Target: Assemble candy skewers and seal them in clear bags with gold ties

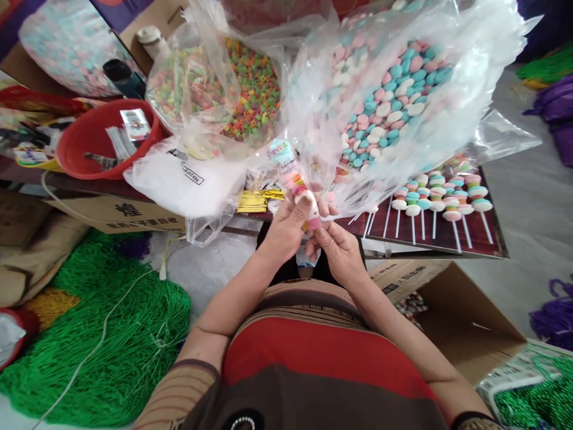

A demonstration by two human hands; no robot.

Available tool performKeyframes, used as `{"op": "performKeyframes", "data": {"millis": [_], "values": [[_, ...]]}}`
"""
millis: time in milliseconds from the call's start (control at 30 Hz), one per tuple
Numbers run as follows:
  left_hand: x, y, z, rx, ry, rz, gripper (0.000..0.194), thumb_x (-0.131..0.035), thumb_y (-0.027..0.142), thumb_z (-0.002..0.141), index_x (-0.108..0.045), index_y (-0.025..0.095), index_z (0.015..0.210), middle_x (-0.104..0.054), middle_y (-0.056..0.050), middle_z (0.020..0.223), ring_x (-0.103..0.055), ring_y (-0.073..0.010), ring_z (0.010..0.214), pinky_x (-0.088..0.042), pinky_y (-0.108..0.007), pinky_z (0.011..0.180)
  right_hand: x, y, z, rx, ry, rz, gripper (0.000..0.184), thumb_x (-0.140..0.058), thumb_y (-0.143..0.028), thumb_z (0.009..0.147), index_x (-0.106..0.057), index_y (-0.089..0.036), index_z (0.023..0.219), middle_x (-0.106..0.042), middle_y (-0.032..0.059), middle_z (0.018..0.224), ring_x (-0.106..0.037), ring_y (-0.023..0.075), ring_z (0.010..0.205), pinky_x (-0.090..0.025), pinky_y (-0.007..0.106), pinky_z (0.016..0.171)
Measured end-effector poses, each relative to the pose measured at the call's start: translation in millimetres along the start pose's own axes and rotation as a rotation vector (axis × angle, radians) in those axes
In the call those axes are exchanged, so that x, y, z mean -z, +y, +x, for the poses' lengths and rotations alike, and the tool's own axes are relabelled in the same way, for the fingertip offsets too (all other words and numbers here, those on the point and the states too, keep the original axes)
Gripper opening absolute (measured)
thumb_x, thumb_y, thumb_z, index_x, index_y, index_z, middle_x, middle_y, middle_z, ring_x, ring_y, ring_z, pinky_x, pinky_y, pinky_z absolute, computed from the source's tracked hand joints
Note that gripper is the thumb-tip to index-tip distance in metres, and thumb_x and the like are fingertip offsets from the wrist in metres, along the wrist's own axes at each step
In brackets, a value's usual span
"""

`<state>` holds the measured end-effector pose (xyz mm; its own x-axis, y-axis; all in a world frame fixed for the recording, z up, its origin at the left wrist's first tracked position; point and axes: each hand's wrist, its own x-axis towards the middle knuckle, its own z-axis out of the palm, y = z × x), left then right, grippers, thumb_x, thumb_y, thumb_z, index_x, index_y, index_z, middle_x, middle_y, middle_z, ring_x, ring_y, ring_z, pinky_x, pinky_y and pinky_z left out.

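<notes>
A candy skewer in a clear printed wrapper (295, 179) points away from me over the table's front edge. My left hand (289, 227) is closed around its lower part, thumb on top. Just beside it, my right hand (338, 248) pinches the near end, where the fingers hide whether they grip the stick or the wrapper. Gold twist ties (253, 202) lie left of the hands, next to a stack of white printed bags (192, 173). On the right, several unwrapped candy skewers (436, 197) rest with their white sticks toward me.
Behind the hands stand a large plastic bag of pastel candies (398, 89) and a bag of colourful ring candies (255, 83). A red basin (107, 137) is at left. Green netting (102, 334) covers the floor; an open cardboard box (465, 322) stands at lower right.
</notes>
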<state>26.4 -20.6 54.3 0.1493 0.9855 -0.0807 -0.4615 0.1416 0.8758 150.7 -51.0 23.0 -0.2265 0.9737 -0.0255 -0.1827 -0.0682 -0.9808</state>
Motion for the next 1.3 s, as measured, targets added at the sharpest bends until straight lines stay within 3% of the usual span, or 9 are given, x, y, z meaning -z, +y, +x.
{"op": "performKeyframes", "data": {"millis": [133,233,333,533,667,867,1033,1233,1300], "values": [[8.3,-12.3,-9.2,0.065,-0.105,0.127,0.053,-0.064,0.071,0.085,-0.066,0.024,0.11,-0.064,0.004,0.071,-0.042,-0.0073,0.041,-0.043,-0.025,0.042,-2.8,6.4,1.3,-0.005,0.02,0.126,0.038,-0.064,-0.059,0.094,-0.063,-0.022,0.086,-0.066,-0.003,0.061,-0.056,0.0107,0.047,-0.046,0.024,0.048],[18.4,-8.3,-7.0,-0.16,-0.02,0.407,0.044,-0.063,0.067,0.089,-0.067,0.023,0.088,-0.061,0.001,0.072,-0.052,-0.0125,0.061,-0.047,-0.028,0.061,-3.0,8.7,1.4,-0.012,0.048,0.131,0.038,-0.064,-0.059,0.094,-0.064,-0.022,0.087,-0.065,-0.0034,0.059,-0.054,0.0097,0.046,-0.043,0.023,0.047],[26.4,-6.7,-1.1,-0.443,0.07,0.76,0.046,-0.055,0.059,0.096,-0.054,0.022,0.069,-0.054,0.0,0.069,-0.049,-0.0153,0.07,-0.042,-0.03,0.07,-3.1,7.3,1.1,-0.004,0.088,0.063,0.043,-0.063,-0.064,0.092,-0.063,-0.021,0.086,-0.063,-0.0039,0.058,-0.053,0.0097,0.045,-0.042,0.023,0.046],[27.6,-11.8,-1.8,-0.719,0.016,1.153,0.039,-0.04,0.041,0.105,-0.045,0.023,0.072,-0.054,-0.002,0.072,-0.049,-0.0172,0.073,-0.038,-0.032,0.072,-5.9,-0.2,0.3,0.007,0.134,-0.048,0.048,-0.062,-0.066,0.092,-0.056,-0.022,0.075,-0.056,-0.0056,0.052,-0.045,0.0079,0.043,-0.037,0.022,0.044],[33.6,-0.7,-5.3,-0.484,-0.083,0.886,0.037,-0.048,0.046,0.103,-0.052,0.021,0.076,-0.056,-0.001,0.074,-0.052,-0.0151,0.072,-0.041,-0.03,0.073,-4.5,2.4,0.4,0.019,0.121,-0.055,0.047,-0.06,-0.068,0.092,-0.06,-0.022,0.08,-0.054,-0.0063,0.051,-0.041,0.0077,0.042,-0.035,0.022,0.043],[31.5,13.5,8.2,-0.208,0.006,0.159,0.059,-0.065,0.078,0.08,-0.065,0.025,0.106,-0.067,-0.003,0.089,-0.066,-0.0204,0.093,-0.051,-0.032,0.08,-3.5,12.6,-1.3,0.009,0.076,0.006,0.044,-0.06,-0.065,0.094,-0.063,-0.022,0.085,-0.053,-0.0062,0.051,-0.043,0.0084,0.044,-0.033,0.021,0.042],[10.5,7.7,8.4,-0.003,-0.077,0.038,0.054,-0.08,0.07,0.071,-0.064,0.022,0.091,-0.056,0.002,0.065,-0.059,-0.014,0.065,-0.044,-0.025,0.054,-6.3,12.0,-4.5,0.023,0.045,-0.027,0.043,-0.059,-0.061,0.097,-0.062,-0.021,0.081,-0.053,-0.0065,0.051,-0.039,0.0066,0.042,-0.032,0.021,0.043],[7.8,-6.5,-1.3,0.096,-0.088,0.028,0.056,-0.078,0.067,0.075,-0.05,0.02,0.064,-0.04,0.006,0.055,-0.043,-0.0075,0.051,-0.044,-0.024,0.051,-11.0,15.9,-5.3,0.001,0.073,-0.058,0.048,-0.056,-0.066,0.095,-0.06,-0.021,0.078,-0.052,-0.0057,0.051,-0.04,0.0079,0.041,-0.033,0.023,0.042],[12.5,-7.8,-2.4,0.114,-0.099,0.022,0.056,-0.079,0.066,0.075,-0.051,0.019,0.063,-0.041,0.006,0.054,-0.044,-0.0078,0.051,-0.045,-0.025,0.052,-2.5,10.5,-3.1,-0.02,-0.012,-0.113,0.05,-0.055,-0.067,0.095,-0.062,-0.021,0.078,-0.055,-0.0043,0.053,-0.044,0.0086,0.042,-0.037,0.023,0.043]]}}
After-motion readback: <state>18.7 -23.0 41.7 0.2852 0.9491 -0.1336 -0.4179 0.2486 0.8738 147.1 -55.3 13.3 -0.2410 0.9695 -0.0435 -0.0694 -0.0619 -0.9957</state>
